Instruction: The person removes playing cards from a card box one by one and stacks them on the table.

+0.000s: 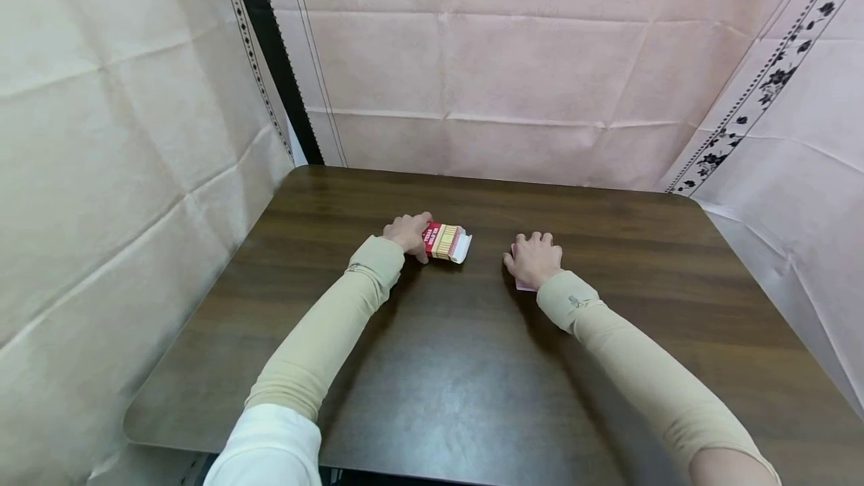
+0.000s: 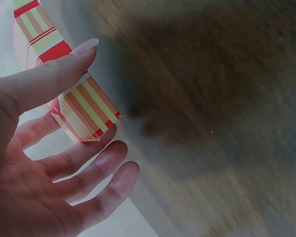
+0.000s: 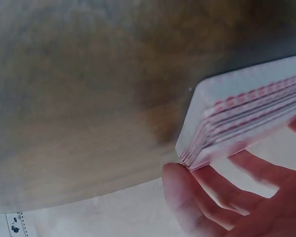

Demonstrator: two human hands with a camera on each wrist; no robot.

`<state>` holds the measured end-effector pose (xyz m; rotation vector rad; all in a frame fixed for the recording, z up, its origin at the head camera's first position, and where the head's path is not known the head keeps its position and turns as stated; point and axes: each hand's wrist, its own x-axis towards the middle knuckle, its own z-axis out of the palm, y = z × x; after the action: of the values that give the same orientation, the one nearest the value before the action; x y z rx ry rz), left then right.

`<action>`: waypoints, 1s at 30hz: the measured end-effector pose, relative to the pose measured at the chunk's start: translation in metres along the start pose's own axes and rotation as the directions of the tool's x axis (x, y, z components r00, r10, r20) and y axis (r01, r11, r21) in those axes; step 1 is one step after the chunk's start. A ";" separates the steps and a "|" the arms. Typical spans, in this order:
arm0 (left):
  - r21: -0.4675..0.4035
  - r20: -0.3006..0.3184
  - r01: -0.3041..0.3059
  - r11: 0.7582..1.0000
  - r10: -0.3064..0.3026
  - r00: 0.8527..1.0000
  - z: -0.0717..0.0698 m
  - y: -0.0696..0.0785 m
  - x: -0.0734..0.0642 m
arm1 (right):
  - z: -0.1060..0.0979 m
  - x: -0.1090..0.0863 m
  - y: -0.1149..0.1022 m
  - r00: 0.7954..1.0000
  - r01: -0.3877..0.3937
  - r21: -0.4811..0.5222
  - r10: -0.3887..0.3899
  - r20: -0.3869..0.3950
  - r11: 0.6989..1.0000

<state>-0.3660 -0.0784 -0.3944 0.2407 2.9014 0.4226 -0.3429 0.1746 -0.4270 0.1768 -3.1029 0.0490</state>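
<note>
My left hand grips a small striped card box in red, tan and cream. The box's white flap stands open on the side away from the hand. In the left wrist view my thumb lies across one side of the card box, with fingers against the other side. To the right, my right hand holds a deck of playing cards with red-and-white patterned edges, slightly fanned at one corner. From the head view the hand covers most of the deck.
Both hands are over a dark wood-grain table with rounded corners. Behind it hangs a pale creased cloth, and another cloth hangs along the left. A black strip shows between them.
</note>
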 end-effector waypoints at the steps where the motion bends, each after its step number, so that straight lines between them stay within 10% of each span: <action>1: 0.000 0.002 -0.001 1.000 0.001 1.000 0.000 0.000 0.000 | 0.000 -0.001 0.000 1.000 0.000 -0.004 0.000 -0.006 1.000; 9: 0.008 0.012 -0.002 1.000 0.002 1.000 0.001 0.001 0.001 | -0.003 -0.005 -0.005 0.987 0.103 -0.006 -0.103 -0.125 0.995; 17: 0.007 0.007 -0.008 1.000 0.008 1.000 0.001 0.006 0.000 | -0.010 -0.007 -0.035 0.852 0.521 0.096 -0.509 -0.124 0.848; 22: 0.018 0.004 -0.026 1.000 0.026 1.000 0.000 0.007 -0.002 | -0.005 -0.006 -0.048 0.857 0.514 0.071 -0.516 0.000 0.855; 30: 0.018 -0.023 -0.047 0.999 0.047 0.999 -0.003 0.005 -0.005 | 0.001 -0.007 -0.048 0.860 0.509 0.094 -0.510 -0.016 0.855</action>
<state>-0.3606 -0.0751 -0.3895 0.3094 2.9286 0.4108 -0.3310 0.1274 -0.4272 0.9968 -2.9473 0.1801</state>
